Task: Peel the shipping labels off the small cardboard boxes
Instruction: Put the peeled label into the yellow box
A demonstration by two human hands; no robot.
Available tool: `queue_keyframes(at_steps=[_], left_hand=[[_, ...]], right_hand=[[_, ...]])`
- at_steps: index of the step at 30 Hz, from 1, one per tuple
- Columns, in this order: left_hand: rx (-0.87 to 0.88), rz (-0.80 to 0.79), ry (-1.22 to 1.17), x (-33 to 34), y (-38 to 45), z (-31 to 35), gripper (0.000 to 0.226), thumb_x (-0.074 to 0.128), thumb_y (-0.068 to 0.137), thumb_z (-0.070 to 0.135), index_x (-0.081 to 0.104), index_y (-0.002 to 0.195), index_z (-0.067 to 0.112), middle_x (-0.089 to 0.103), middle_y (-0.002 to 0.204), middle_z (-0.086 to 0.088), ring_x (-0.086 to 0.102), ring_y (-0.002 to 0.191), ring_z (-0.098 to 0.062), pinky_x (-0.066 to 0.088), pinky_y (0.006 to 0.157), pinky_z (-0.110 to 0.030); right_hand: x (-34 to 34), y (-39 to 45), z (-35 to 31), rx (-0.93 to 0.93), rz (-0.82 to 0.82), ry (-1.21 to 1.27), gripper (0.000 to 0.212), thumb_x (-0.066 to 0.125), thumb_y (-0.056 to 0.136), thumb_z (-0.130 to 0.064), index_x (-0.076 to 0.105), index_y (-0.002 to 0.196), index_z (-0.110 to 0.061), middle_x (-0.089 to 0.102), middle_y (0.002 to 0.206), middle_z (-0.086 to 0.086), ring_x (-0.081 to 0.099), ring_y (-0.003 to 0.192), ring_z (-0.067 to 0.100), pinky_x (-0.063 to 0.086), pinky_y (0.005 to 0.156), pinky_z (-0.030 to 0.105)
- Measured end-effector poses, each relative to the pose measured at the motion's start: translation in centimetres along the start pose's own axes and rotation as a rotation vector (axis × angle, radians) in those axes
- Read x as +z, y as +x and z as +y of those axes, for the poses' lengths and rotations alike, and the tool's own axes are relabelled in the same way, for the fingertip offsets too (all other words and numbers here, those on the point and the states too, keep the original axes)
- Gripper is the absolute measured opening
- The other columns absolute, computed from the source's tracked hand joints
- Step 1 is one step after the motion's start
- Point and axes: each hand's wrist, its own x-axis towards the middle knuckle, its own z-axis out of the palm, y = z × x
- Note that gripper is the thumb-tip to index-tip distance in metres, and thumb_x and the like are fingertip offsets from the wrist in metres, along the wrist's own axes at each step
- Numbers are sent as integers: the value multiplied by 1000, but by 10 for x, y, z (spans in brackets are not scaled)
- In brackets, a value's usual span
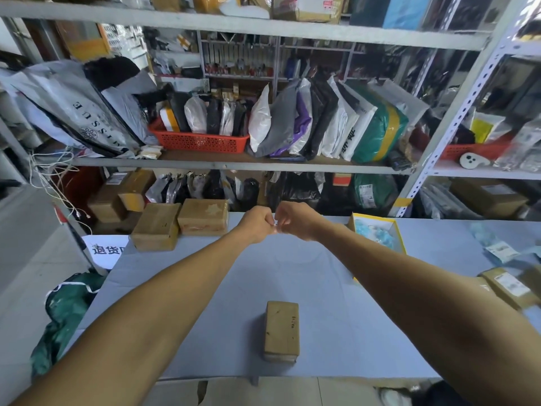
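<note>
Head view, only one I have: both my hands are out over the far middle of the grey table [292,288], knuckles almost touching. Left hand [257,224] and right hand [295,219] are both curled, and between the fingertips there's a small pale scrap [274,227]. Probably a bit of peeled label, both pinching it, but it's too small to tell for sure. The nearest box [281,331] sits on the table near me, about centred, well apart from both hands and on the near side of them. Its long axis runs near-to-far, and the top face shows no label, so I judge it done. Two more bare-looking boxes [181,225] sit touching at the far left. The labelled boxes [510,287] are at the right edge, white label up, blurred. My right hand is the nearer one for those, so the next reach goes right and back toward me. An open yellow-rimmed box [377,232] sits just right of the right hand.
</note>
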Motion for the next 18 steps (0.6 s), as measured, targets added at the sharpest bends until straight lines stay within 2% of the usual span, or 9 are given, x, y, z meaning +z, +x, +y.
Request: queue_keyframes(at_steps=[4,7,10,12,14,16,18], left_hand=[[27,-32,-59,-1,-6,-1,21,78,79,11,60,69,14,63,78,-7,57,73,-22,44,68,-34],[52,-112,-117,-4,-7,-4,25,82,71,12,67,91,13,73,87,-6,69,88,-24,52,82,-41],[88,-142,-59,-4,-7,-5,17,82,68,13,77,83,13,74,80,-3,69,82,-25,54,85,-46],[80,-133,-40,-3,-9,-5,9,81,73,11,77,81,10,73,77,-4,65,77,-22,54,80,-42],[78,-117,-4,-1,-11,-5,11,79,78,12,78,87,8,73,83,-6,66,81,-21,51,73,-34],[85,-101,56,3,-13,-6,13,77,81,13,77,92,6,74,89,-7,67,86,-21,51,77,-30],[95,-74,112,5,-14,-6,11,75,83,12,77,92,6,74,93,-9,67,89,-22,52,80,-30]], right_hand=[[-4,-2,4,36,3,29,11,68,84,-9,65,94,-12,72,89,3,67,82,15,50,61,25],[-4,-4,6,60,-19,91,7,67,81,-6,69,85,-13,74,80,5,71,70,8,51,62,22],[-1,-5,2,90,-22,122,4,68,81,-9,70,82,-12,74,76,1,72,68,6,48,58,18],[2,-5,-1,129,-24,129,3,70,80,-12,67,81,-12,74,74,1,72,68,6,52,58,21],[4,-5,-2,156,-30,112,6,71,79,-12,67,83,-11,73,75,2,70,66,6,50,56,19],[7,-5,-2,155,-34,78,5,71,80,-12,68,84,-10,73,76,3,69,67,8,45,53,15],[10,-5,0,140,-34,24,2,67,82,-11,68,83,-11,72,76,5,68,69,12,48,56,18]])
